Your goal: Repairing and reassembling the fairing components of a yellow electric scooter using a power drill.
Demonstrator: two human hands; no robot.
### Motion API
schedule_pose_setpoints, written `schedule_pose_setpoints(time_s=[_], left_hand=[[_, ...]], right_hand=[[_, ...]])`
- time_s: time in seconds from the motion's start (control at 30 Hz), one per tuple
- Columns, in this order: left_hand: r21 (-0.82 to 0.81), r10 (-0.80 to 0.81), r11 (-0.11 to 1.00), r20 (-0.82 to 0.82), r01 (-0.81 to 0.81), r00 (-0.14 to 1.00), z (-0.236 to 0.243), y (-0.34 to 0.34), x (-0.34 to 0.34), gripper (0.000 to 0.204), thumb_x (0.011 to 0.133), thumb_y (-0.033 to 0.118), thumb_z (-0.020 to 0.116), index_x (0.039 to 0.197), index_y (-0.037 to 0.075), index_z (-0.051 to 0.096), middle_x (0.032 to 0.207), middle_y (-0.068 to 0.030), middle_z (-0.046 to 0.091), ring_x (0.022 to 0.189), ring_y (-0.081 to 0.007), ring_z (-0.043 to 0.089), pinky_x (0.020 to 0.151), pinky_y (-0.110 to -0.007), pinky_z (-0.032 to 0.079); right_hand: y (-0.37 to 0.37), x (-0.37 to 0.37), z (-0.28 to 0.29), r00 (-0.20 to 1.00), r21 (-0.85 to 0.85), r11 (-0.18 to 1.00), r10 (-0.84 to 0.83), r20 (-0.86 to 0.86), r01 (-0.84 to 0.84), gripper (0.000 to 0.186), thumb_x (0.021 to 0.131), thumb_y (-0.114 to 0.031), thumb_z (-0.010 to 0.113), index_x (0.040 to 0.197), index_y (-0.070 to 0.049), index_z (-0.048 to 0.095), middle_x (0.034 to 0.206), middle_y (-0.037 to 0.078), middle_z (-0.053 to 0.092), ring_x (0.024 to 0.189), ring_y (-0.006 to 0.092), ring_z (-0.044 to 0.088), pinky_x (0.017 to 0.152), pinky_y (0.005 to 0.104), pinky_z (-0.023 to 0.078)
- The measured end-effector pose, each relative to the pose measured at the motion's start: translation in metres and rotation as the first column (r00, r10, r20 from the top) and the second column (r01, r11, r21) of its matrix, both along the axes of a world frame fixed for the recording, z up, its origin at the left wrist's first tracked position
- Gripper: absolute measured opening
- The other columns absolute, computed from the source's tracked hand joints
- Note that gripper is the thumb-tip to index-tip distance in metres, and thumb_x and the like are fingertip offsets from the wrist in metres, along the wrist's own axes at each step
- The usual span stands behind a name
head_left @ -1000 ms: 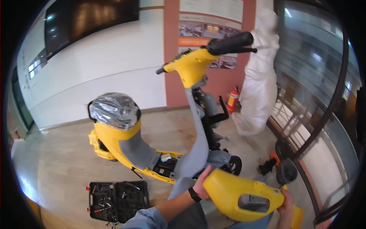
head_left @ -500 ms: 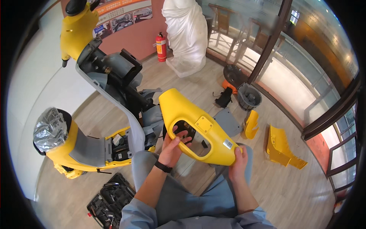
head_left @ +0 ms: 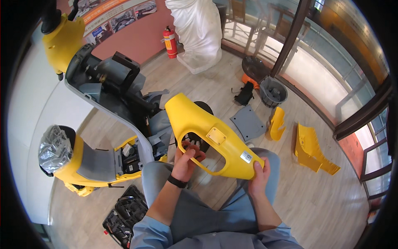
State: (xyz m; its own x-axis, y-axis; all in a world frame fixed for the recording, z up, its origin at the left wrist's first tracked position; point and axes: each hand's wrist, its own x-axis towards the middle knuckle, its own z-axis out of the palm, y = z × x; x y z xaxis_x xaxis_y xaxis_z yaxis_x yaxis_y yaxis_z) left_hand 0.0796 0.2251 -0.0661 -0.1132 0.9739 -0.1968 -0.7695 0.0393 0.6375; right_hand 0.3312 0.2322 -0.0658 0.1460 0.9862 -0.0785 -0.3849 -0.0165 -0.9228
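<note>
Above my knees I hold a yellow scooter body panel point(head_left: 184, 114) with a large oval opening, a small screwed plate and a silver label. My left hand point(head_left: 184, 162) is closed around the rim of the opening, with some fingers reaching through it. My right hand point(head_left: 259, 177) grips the narrow end, thumb on top and the other fingers mostly hidden beneath. Just beyond, to the left, stands a partly stripped yellow scooter point(head_left: 96, 162), its dark inner frame exposed.
A tool case point(head_left: 124, 211) lies open by my left leg. On the floor to the right are a grey panel point(head_left: 248, 123), yellow panels point(head_left: 309, 145) and a grey bucket-like bin point(head_left: 273, 92). A fire extinguisher point(head_left: 170, 42) stands near a white-wrapped object point(head_left: 199, 35).
The panel has shifted slightly left relative to my legs, and its wide end has tilted a little. My view has turned slightly; both hands keep their grip.
</note>
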Motion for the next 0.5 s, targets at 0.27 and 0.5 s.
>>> schedule_pose_setpoints(time_s=[0.27, 0.5], left_hand=[[0.379, -0.234, 0.911, 0.158, 0.160, 0.959, 0.028, -0.007, 0.002, 0.059, 0.080, 0.048, 0.071, 0.121, 0.015, 0.046, 0.106, -0.0117, 0.059, 0.095, -0.0318, 0.060, 0.086, -0.047, 0.048], [0.613, -0.804, 0.541, 0.174, 0.576, 0.569, -0.020, -0.016, -0.035, 0.075, 0.088, 0.057, 0.048, 0.141, 0.005, 0.036, 0.135, -0.0221, 0.047, 0.108, -0.0440, 0.056, 0.087, -0.055, 0.047]], right_hand=[[0.010, 0.019, 0.033, 0.947, -0.115, 0.992, 0.018, -0.320, -0.057, 0.014, 0.089, -0.015, 0.060, 0.095, -0.006, 0.051, 0.086, 0.004, 0.058, 0.078, 0.0126, 0.057, 0.072, 0.0255, 0.047], [0.041, 0.041, 0.052, 0.909, -0.080, 0.918, 0.369, -0.194, -0.389, 0.017, 0.083, -0.016, 0.063, 0.093, -0.004, 0.055, 0.082, 0.004, 0.060, 0.075, 0.0125, 0.060, 0.070, 0.0248, 0.049]])
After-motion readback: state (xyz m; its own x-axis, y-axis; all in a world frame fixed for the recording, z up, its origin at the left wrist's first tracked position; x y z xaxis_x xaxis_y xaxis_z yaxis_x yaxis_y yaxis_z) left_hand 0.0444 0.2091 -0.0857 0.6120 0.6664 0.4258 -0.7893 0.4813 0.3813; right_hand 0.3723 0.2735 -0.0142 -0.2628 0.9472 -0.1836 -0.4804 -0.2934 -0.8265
